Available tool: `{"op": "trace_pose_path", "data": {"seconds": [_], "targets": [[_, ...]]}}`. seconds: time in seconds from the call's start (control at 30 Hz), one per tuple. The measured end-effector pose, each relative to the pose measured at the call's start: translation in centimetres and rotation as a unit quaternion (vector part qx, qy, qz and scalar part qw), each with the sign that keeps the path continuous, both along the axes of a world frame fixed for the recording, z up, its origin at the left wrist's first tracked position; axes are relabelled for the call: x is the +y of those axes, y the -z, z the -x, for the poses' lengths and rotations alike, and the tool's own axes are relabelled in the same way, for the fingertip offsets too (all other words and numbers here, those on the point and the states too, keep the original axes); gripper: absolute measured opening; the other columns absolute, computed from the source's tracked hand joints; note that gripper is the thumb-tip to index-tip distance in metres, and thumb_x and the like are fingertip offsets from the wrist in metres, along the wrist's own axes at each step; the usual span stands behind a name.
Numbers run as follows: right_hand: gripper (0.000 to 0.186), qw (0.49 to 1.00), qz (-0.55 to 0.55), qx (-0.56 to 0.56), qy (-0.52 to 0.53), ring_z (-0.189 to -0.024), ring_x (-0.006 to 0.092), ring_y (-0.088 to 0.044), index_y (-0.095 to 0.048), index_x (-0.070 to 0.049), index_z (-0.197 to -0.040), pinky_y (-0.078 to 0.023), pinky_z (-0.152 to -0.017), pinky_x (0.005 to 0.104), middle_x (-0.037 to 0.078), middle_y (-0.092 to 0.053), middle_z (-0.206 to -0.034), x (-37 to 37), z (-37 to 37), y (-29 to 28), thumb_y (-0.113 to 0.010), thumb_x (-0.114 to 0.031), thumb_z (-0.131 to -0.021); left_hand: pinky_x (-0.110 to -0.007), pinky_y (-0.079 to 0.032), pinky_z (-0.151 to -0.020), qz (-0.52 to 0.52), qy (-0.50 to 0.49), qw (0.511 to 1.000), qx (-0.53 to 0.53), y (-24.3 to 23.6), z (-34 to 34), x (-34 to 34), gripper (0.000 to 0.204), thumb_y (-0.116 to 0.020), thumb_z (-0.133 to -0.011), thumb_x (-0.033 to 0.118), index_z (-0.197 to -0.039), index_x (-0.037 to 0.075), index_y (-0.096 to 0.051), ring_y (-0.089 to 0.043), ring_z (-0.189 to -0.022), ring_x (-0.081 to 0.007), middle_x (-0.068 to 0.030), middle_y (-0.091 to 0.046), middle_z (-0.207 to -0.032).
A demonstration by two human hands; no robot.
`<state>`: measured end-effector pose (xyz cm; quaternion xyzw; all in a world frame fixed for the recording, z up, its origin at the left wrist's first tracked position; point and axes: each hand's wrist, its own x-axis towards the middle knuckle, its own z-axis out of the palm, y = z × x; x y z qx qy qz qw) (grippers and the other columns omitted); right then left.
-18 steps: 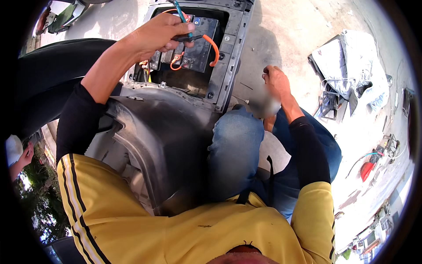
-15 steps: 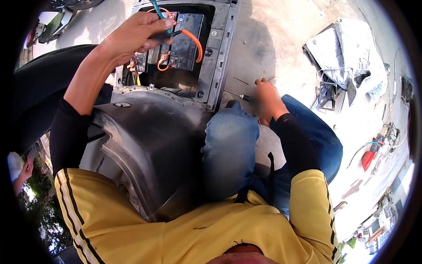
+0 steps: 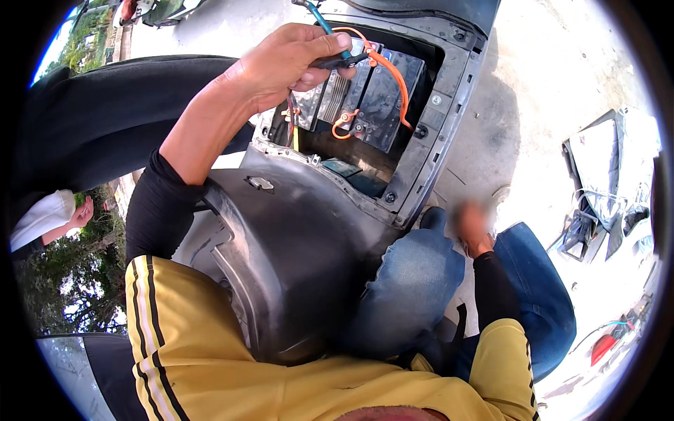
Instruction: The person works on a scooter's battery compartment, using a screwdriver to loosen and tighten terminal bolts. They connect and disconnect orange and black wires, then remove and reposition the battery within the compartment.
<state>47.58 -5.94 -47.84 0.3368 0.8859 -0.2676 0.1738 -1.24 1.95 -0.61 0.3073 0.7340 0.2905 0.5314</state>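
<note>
My left hand (image 3: 291, 63) is closed above an open battery compartment in a dark vehicle body. Its thumb and fingers grip a slim teal tool (image 3: 324, 22) with a bent metal end; its exact kind is unclear. A black piece (image 3: 339, 62) at the fingertips runs up to a thick orange cable (image 3: 401, 88), which curves down across the dark batteries (image 3: 391, 105). Orange terminal leads (image 3: 344, 121) sit on the battery tops. My right hand (image 3: 474, 221) is low by the floor, right of the compartment, beside my knee. It is blurred, so its fingers and anything in them cannot be made out.
A black plastic body panel (image 3: 309, 238) lies between me and the compartment. Silver sheeting with a dark frame (image 3: 600, 175) rests on the ground at right, and a red object (image 3: 602, 349) lies nearer. Another person's hand (image 3: 83, 212) shows at far left.
The view has shifted, so the compartment sits farther right in the picture. My left hand still grips the teal tool. The screwdriver seen on the floor by my right hand no longer shows.
</note>
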Motion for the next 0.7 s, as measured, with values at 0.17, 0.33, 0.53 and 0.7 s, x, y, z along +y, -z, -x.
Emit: {"op": "trace_pose_path", "data": {"seconds": [0.17,0.33,0.53,0.7], "targets": [[0.035,0.983,0.151,-0.025,0.103,-0.098,0.0495,-0.068,-0.062,0.003,-0.107,-0.054,-0.089,0.0518,0.029,-0.070,-0.101,5.9,2.4,-11.7,-0.063,-0.029,-0.091,-0.019,-0.027,-0.045,0.005,-0.035,0.999,-0.014,-1.1,0.3,-1.4,0.033,-0.065,-0.104,0.034,-0.098,0.002,-0.064,-0.035,-0.055,-0.0014,-0.0069,-0.069,-0.090],[0.035,0.959,0.088,0.015,0.269,-0.094,0.0493,-0.068,-0.065,0.005,-0.105,-0.053,-0.085,0.0517,0.035,-0.069,-0.094,10.8,3.5,-26.8,-0.058,-0.027,-0.092,-0.020,-0.026,-0.044,-0.003,-0.054,0.998,-0.046,-0.5,1.5,-0.8,0.031,-0.064,-0.105,0.030,-0.100,-0.001,-0.063,-0.036,-0.053,-0.0020,-0.0094,-0.070,-0.091],[0.029,0.841,0.142,0.262,0.451,-0.066,0.0118,-0.051,-0.064,0.002,-0.122,-0.042,-0.059,0.0284,0.005,-0.060,-0.079,8.9,5.2,-45.9,-0.064,-0.019,-0.101,-0.021,-0.024,-0.042,0.009,-0.091,0.994,-0.057,0.0,1.8,-0.3,0.029,-0.062,-0.105,0.024,-0.110,-0.005,-0.063,-0.034,-0.051,-0.0031,-0.0131,-0.069,-0.095],[0.033,0.792,0.292,0.371,0.387,-0.070,0.0047,-0.048,-0.068,0.002,-0.122,-0.040,-0.062,0.0220,-0.002,-0.058,-0.080,4.2,9.7,-47.0,-0.072,-0.023,-0.100,-0.022,-0.024,-0.041,0.016,-0.106,0.992,-0.072,0.1,2.3,-0.5,0.032,-0.060,-0.106,0.023,-0.118,-0.007,-0.063,-0.034,-0.052,-0.0035,-0.0120,-0.068,-0.094]]}}
